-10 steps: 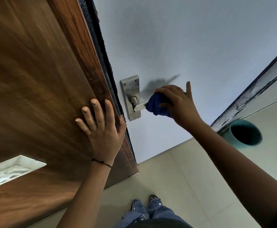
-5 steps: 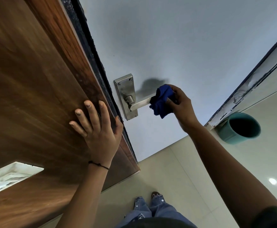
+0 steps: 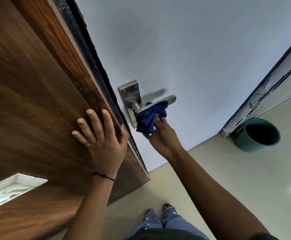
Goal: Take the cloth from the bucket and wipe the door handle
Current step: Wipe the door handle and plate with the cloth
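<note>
From the head camera, the right hand (image 3: 162, 135) comes up from below the door handle (image 3: 160, 101), its fingers closed around a bunched blue cloth (image 3: 150, 116); this grip is tight enough that only a fingertip or two shows past the folds. The cloth is pressed against the underside of the handle, close to where the lever meets its round stem, and it hangs down over the lower part of the metal plate (image 3: 130, 96) behind. The outer end of the lever sticks out bare to the right of the cloth. The handle is fixed to a pale grey door (image 3: 184, 49) whose dark edge strip runs just left of the plate. The left hand (image 3: 103, 135) lies flat and spread on the brown wooden panel (image 3: 34, 87) beside that edge, fingers pointing up, holding nothing; a thin black string (image 3: 103, 175) circles its wrist. Low on the right, the teal bucket (image 3: 257, 134) stands on the beige tiled floor (image 3: 210, 170), right against the foot of the worn door frame (image 3: 265, 84), well apart from the cloth. Its inside is dark and I cannot tell whether anything is in it. At the bottom edge, blue jeans (image 3: 160, 220) and the tip of a shoe show on the floor.
</note>
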`<state>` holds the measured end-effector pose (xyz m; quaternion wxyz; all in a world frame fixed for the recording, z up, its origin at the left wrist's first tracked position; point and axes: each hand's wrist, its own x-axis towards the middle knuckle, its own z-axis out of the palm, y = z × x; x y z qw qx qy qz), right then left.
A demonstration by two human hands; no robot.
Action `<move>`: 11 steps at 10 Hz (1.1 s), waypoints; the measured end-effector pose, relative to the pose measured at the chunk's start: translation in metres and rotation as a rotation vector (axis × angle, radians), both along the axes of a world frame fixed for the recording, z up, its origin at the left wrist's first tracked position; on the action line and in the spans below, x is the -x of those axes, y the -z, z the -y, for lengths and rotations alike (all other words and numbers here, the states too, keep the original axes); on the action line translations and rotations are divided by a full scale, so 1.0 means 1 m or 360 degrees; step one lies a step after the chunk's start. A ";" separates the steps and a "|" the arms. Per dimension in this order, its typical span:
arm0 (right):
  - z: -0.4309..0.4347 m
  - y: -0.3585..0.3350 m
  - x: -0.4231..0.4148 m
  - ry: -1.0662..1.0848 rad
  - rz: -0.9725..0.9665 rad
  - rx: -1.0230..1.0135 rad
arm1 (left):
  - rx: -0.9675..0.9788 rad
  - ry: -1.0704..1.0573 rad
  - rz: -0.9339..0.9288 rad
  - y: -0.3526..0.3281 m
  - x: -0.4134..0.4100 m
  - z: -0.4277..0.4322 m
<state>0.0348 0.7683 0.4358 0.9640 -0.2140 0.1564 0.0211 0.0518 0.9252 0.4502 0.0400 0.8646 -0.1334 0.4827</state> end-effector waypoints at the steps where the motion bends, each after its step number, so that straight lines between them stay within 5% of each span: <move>1: 0.004 -0.001 -0.002 -0.0064 0.0070 0.0035 | 0.0008 0.0007 -0.0010 0.000 0.000 0.000; 3: 0.054 -0.006 -0.012 0.0215 0.0098 -0.0030 | 0.0021 0.0018 -0.0028 0.001 0.000 0.001; 8: -0.019 -0.002 -0.003 -0.0047 -0.0013 -0.0113 | 0.0013 0.0005 -0.0013 0.001 0.000 0.001; 11: -0.030 0.014 -0.006 0.0047 -0.0028 0.0252 | 0.0017 0.0004 -0.0017 0.001 -0.001 0.001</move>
